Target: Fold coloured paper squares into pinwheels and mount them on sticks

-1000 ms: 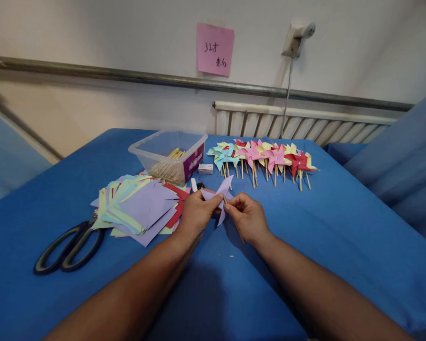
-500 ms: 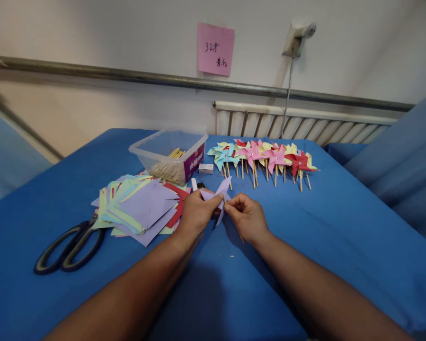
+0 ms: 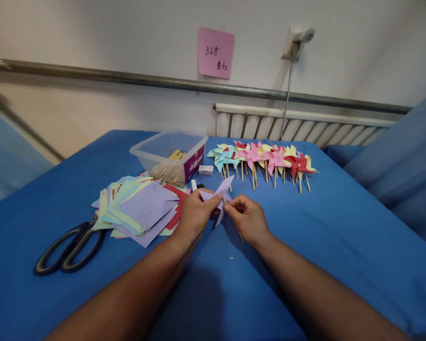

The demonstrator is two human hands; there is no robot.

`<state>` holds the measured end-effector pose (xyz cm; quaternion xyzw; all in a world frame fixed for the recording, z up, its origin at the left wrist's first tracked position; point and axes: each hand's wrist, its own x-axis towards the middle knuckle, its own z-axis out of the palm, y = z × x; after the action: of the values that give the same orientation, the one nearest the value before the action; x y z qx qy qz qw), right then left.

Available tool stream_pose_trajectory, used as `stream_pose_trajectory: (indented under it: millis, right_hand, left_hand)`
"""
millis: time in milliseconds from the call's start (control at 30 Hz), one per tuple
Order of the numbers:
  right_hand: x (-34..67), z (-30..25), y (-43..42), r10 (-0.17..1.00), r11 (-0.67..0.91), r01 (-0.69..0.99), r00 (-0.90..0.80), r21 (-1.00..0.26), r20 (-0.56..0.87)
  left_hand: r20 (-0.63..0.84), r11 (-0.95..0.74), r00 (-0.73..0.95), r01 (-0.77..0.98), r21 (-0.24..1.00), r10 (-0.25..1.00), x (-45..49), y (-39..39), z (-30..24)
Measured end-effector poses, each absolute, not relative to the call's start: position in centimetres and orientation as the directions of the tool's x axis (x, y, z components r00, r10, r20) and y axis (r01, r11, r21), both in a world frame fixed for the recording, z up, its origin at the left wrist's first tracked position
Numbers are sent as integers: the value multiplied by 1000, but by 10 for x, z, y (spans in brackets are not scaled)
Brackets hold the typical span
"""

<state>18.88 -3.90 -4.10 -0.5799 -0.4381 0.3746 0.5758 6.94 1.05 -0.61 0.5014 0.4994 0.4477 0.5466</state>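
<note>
My left hand is closed on a purple paper pinwheel, its thumb pressing near the middle of the folded blades. Between the thumb and fingers of my right hand is a thin wooden stick. One end of the stick meets the pinwheel at its centre; the other comes out below my right palm. Whether the two are fastened together is hidden by my fingers. Behind my left hand lie a white-ended object and a dark object, both partly covered.
Left of my hands lies a pile of coloured paper squares, overlapping large scissors. Behind it stands a clear plastic box of wooden sticks, beside a small white box. Finished-looking pinwheels are grouped at the back right of the blue-covered table.
Almost nothing differs. Both hands keep the same hold on the pinwheel and stick, and the view has tilted very slightly upward.
</note>
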Motion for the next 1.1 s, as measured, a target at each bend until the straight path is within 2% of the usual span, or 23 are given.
stream_pose_trajectory:
  millis: [133, 200, 267, 367, 500, 767, 1100]
  right_hand:
    - [196, -37, -38, 863, 55, 148, 490, -987, 122]
    - [200, -35, -36, 839, 83, 94, 531, -992, 120]
    - [201, -35, -35, 884, 103, -66, 463, -992, 61]
    - [200, -35, -34, 963, 64, -314, 268, -947, -24]
    - [196, -31, -37, 983, 35, -431, 176, -902, -46]
    - [198, -26, -37, 986, 4, -455, 149, -891, -72]
    - [200, -24, -38, 989, -49, -510, 97, -859, -114]
  left_hand:
    - [-113, 116, 102, -21, 993, 988, 69, 10, -2]
    - [-120, 124, 115, -30, 992, 986, 69, 9, -1]
    - [-121, 125, 130, -29, 992, 984, 69, 8, 0]
    - [-116, 122, 163, -29, 992, 980, 70, 6, -1]
    - [-129, 143, 199, -55, 988, 971, 70, 6, -5]
    - [-181, 206, 241, -85, 975, 954, 70, 5, -7]
    - [-171, 204, 280, -93, 974, 945, 69, 7, -8]
